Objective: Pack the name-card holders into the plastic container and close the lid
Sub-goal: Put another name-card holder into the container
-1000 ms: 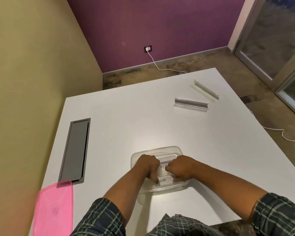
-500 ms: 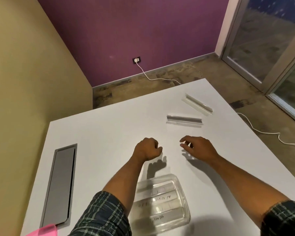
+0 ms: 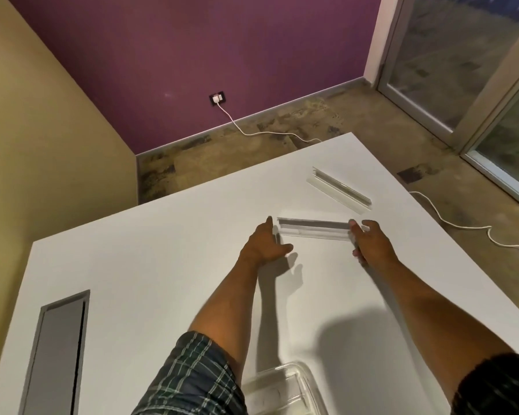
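Fingers of the left hand (image 3: 262, 244) are stretched out nearly straight, their tips at the left end of the nearer name-card holder (image 3: 313, 229); whether they touch it cannot be told, and they grip nothing. The right hand (image 3: 370, 244) is spread loosely at the holder's right end, thumb (image 3: 353, 226) against or just over that end and the other fingers beyond it, not closed round it. The clear holder lies flat on the white table (image 3: 162, 250), spanning the gap between the two hands.

Half a second ago both hands hovered short of this holder, the left curled into a loose fist; now they have reached forward to flank it and the left has opened. A second ago both were down in the plastic container (image 3: 285, 390).

A second name-card holder (image 3: 339, 188) lies farther off, angled, well apart from the fingers, towards the table's far right edge. The container sits at the near edge between the forearms, partly cut off by the frame, with something clear lying inside it. A grey hatch (image 3: 56, 354) is set into the table at left.
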A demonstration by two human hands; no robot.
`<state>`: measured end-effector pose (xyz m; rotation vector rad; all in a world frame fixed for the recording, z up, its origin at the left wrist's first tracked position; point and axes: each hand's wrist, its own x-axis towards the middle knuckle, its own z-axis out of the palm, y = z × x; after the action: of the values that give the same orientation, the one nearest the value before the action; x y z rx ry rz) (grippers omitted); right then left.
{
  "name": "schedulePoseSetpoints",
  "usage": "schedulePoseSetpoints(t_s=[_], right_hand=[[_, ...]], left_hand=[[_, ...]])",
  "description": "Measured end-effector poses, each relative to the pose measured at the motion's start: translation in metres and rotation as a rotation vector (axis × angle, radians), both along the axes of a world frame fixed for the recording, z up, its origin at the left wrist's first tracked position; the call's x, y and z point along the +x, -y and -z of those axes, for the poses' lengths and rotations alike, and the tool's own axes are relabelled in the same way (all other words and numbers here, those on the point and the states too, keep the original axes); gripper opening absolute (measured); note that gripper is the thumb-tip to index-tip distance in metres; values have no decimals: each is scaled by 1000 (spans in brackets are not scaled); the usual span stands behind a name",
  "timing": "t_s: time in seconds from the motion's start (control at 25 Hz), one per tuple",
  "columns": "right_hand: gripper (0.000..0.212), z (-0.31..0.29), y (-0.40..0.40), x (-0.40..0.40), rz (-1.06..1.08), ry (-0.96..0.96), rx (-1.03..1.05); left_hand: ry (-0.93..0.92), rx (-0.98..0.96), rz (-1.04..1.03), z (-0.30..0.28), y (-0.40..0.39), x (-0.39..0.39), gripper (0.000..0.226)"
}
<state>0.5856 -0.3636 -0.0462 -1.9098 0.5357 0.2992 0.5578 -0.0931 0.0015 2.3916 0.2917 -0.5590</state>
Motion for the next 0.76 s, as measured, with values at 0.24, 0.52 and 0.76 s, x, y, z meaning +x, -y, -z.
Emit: schedulePoseSetpoints(t_s=[0.24, 0.52, 0.76], right_hand=[[57, 22, -1, 34, -28, 15, -129], [13, 29, -8, 22, -23, 96, -69], [10, 16, -18, -43, -37, 221, 190]], left_hand=[[47, -151, -70, 22, 13, 38, 104], [35, -336, -332, 25, 12, 31, 69], [70, -505, -641, 21, -6, -8, 62]])
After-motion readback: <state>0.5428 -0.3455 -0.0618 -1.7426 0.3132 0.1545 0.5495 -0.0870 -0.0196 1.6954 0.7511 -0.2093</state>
